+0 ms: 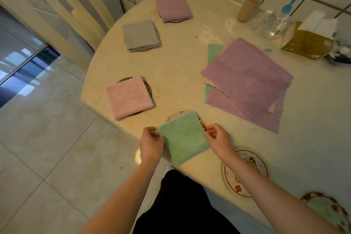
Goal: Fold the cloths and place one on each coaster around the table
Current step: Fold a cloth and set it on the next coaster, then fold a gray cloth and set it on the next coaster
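Pink comes first at the left of the frame: a folded pink cloth (130, 97) sits on its coaster (147, 86), and above it a grey cloth (141, 35) and a purple cloth (173, 8) each cover theirs, which we take as three places already served. At lower centre our left hand (151, 143) pinches the left edge of the folded green cloth (183, 137) while our right hand (218, 137) pinches its right edge, so the cloth lies stretched between the two. We hold it by both sides, we judge, to keep the fold square as it settles over the coaster underneath (175, 115), whose rim peeks out at the far edge. Right of centre on the tabletop (182, 66), a stack of unfolded cloths (247, 80) waits, and two bare coasters (245, 172) lie at lower right.
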Action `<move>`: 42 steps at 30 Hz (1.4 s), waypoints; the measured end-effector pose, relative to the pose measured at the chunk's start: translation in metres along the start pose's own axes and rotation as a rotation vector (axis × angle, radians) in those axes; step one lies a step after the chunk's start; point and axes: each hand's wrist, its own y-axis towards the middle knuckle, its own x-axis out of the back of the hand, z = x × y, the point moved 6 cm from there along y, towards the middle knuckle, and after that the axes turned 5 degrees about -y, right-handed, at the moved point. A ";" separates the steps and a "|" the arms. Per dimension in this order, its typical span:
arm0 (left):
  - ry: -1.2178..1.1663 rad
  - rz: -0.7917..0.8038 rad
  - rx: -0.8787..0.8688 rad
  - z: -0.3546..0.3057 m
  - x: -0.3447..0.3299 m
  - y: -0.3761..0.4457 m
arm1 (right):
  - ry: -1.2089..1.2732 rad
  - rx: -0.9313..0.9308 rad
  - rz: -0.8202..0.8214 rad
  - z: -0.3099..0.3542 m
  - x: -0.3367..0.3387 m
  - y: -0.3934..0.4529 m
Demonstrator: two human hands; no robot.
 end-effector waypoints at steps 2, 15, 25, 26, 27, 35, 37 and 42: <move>0.024 -0.029 -0.055 -0.008 0.004 0.003 | 0.038 -0.001 0.024 -0.002 0.003 -0.002; 0.389 0.313 -0.535 -0.110 -0.142 -0.013 | -0.334 0.194 -0.113 -0.058 0.114 0.038; 0.697 0.530 -0.834 -0.145 -0.276 -0.041 | -0.834 0.548 -0.113 -0.078 0.150 0.087; 0.746 0.529 -0.856 -0.144 -0.280 -0.041 | -0.864 0.581 -0.125 -0.078 0.150 0.086; 0.791 0.526 -0.874 -0.144 -0.284 -0.041 | -0.877 0.601 -0.128 -0.079 0.149 0.087; 0.993 0.381 -0.964 -0.165 -0.286 -0.038 | -0.413 0.599 -0.169 -0.052 0.195 0.089; 0.980 0.258 -0.980 -0.184 -0.286 -0.031 | -0.237 0.646 -0.120 -0.038 0.219 0.088; 0.824 0.040 -0.899 -0.236 -0.267 -0.004 | 0.051 0.685 -0.135 -0.015 0.280 0.098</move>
